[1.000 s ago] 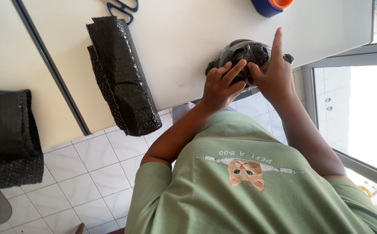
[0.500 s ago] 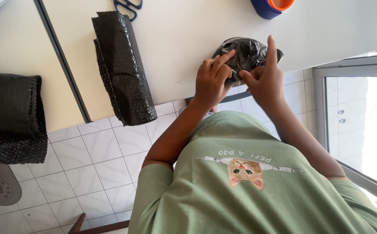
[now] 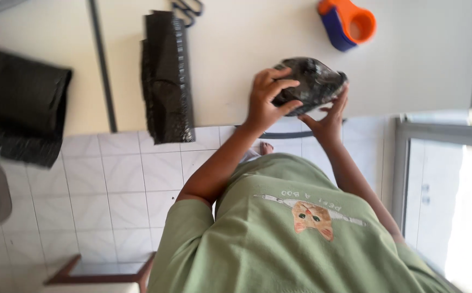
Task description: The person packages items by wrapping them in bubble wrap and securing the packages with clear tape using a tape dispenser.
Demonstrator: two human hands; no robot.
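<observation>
**Two hands hold a shiny black bundle at the table's edge**

Closest of all is the person's green shirt, with a small orange cat picture on it. Two bare arms reach out from the shirt toward the table.

The left hand sits on top of a black wrapped bundle. Its fingers are curled over the bundle and press down on it. The right hand is under the bundle's near side. Its fingers are spread and cup the bundle from below. So both hands are holding the bundle between them. The bundle is shiny, lumpy and covered in black plastic. It is at the near edge of the white table, partly sticking out over the edge.

Below the table is a white tiled floor. A bit of brown wooden furniture shows at the bottom.

To the left, a folded sheet of black bubble wrap lies on the table and hangs over the edge. Further left is a bigger black roll.

At the far side of the table are black scissors, only partly seen. An orange and blue tape holder sits near the bundle but not touching it.
</observation>
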